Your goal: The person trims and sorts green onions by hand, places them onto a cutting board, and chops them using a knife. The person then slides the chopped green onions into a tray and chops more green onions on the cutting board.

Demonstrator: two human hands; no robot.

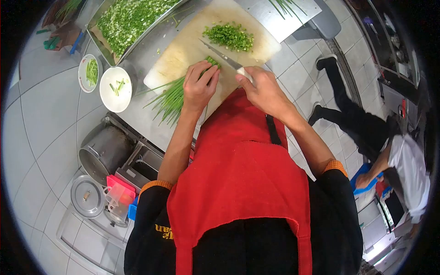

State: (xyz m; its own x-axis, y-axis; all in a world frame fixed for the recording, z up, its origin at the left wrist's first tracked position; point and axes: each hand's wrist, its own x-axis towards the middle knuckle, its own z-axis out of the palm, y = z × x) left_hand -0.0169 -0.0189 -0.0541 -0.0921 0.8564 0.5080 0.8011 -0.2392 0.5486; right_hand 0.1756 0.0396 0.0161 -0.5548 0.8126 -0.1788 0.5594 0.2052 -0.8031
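On the pale cutting board (176, 52), you are apparently slicing scallions into rings: the uncut bunch (173, 97) is lying at the near left, and a chopped pile (231, 37) is sitting at the far right. Your left hand (199, 87) is gripping the bunch with curled fingers near its cut end; your right hand (268, 91) is gripping the handle of the knife (231, 63), whose blade is pointing far left, just beside that end. The next cut is probably calling for tucked left fingertips and a square edge. Beneath the board, a metal counter (143, 123) is supporting everything; at the left, a white bowl (115, 103) is holding a few green pieces. Farther left, white tiles are covering the room, and at the right a person (366, 128) is standing on the tiled floor (293, 68).
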